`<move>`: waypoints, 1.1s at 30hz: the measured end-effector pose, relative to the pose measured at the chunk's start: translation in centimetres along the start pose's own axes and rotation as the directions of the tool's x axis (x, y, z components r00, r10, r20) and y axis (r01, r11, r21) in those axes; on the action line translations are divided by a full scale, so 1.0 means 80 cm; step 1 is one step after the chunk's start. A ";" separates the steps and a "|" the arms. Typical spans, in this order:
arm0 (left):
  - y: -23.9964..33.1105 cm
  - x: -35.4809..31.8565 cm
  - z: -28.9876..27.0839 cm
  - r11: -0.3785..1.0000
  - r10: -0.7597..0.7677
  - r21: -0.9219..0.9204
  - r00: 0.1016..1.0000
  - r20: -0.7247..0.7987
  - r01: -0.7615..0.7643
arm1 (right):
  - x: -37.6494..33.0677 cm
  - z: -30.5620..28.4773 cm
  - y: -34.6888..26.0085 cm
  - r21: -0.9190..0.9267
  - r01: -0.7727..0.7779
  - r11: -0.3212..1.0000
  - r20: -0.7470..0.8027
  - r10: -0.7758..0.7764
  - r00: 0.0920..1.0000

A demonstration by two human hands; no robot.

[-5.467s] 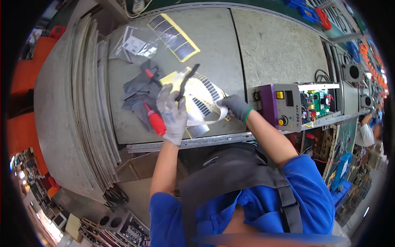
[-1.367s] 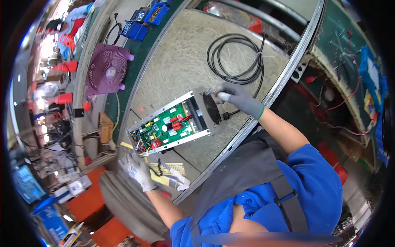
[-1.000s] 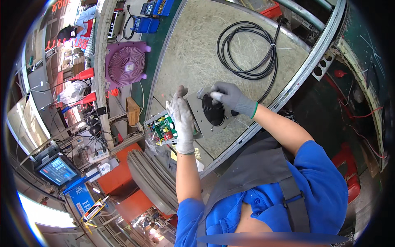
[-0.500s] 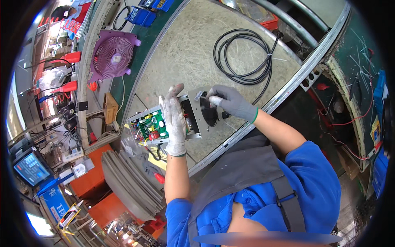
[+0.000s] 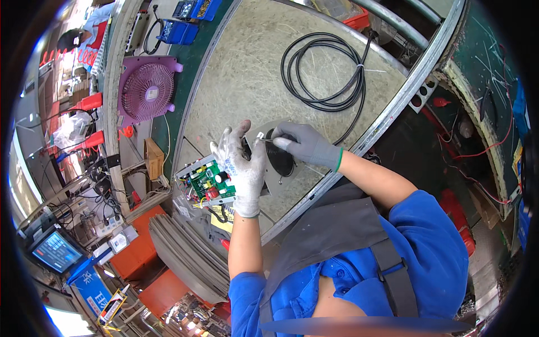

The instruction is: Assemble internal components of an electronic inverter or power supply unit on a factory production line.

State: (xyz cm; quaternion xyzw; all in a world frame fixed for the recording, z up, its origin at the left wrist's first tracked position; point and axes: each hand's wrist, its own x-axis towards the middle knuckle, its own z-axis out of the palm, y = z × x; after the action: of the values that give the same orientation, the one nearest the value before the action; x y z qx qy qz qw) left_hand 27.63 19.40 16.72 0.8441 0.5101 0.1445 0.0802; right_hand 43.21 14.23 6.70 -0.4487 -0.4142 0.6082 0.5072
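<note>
Overlapping circuit board (image 5: 206,183), left hand (image 5: 241,168), coiled cable (image 5: 360,66) beyond

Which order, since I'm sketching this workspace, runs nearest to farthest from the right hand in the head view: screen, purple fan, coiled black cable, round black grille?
1. Round black grille: lower left, partly covered by the right hand.
2. Coiled black cable: above, slightly right.
3. Purple fan: left and above.
4. Screen: far lower left.
</note>
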 end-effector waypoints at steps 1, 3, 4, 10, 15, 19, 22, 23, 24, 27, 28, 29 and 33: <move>0.001 0.001 0.001 1.000 -0.025 0.000 1.000 -0.003 0.025 | 0.000 0.000 -0.002 -0.011 0.004 1.000 -0.015 -0.004 1.000; 0.003 0.004 0.001 1.000 -0.019 0.015 1.000 0.013 0.018 | 0.002 -0.003 -0.006 -0.017 0.031 0.999 -0.091 -0.032 0.995; 0.003 0.005 0.000 1.000 -0.017 0.025 1.000 0.023 0.016 | 0.003 -0.006 -0.006 -0.022 0.030 0.999 -0.111 -0.032 0.993; 0.000 0.005 0.002 0.999 -0.048 0.009 0.998 0.043 0.048 | -0.001 -0.057 0.015 0.023 0.099 0.995 -0.253 -0.090 0.963; 0.021 0.007 -0.010 0.974 -0.091 -0.216 0.993 -0.075 0.073 | -0.047 -0.102 0.007 0.065 0.026 0.998 -0.271 -0.008 0.963; 0.068 0.012 -0.044 0.952 0.287 -0.090 0.955 -0.080 -0.293 | -0.097 -0.093 -0.059 0.283 -0.146 0.948 -0.263 0.223 0.939; 0.110 0.005 -0.046 0.778 0.221 -0.623 0.963 0.152 -0.081 | -0.113 -0.055 -0.101 0.370 0.045 0.928 -0.256 0.055 0.965; 0.125 -0.001 -0.040 0.319 0.147 -0.882 0.902 0.407 0.346 | -0.111 -0.041 -0.107 0.362 0.080 0.929 -0.277 0.025 0.961; 0.132 0.003 -0.033 0.317 0.160 -0.876 0.890 0.426 0.362 | -0.107 -0.033 -0.109 0.316 0.155 0.936 -0.250 -0.075 0.965; 0.134 0.015 -0.025 0.251 -0.113 -0.918 0.951 0.288 0.308 | -0.064 -0.060 -0.096 0.070 0.174 0.982 -0.054 -0.171 0.984; 0.130 0.019 -0.026 0.162 -0.188 -0.969 0.970 0.157 0.188 | -0.050 -0.083 -0.090 0.108 0.091 0.990 0.130 -0.105 0.986; 0.120 0.026 -0.033 0.138 -0.294 -0.981 0.952 0.089 0.134 | -0.010 -0.113 -0.089 -0.200 0.140 0.970 0.085 -0.126 0.988; 0.096 0.040 -0.074 0.115 -0.588 -0.989 0.809 0.004 0.088 | 0.191 -0.267 -0.161 -0.427 0.277 0.861 -0.149 -0.369 0.918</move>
State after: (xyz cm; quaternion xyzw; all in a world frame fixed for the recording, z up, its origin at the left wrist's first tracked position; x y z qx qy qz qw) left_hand 33.51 18.55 25.00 0.4082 0.4917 0.5720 0.5142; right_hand 65.75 32.21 11.66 -0.5320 -0.5383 0.3621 0.5441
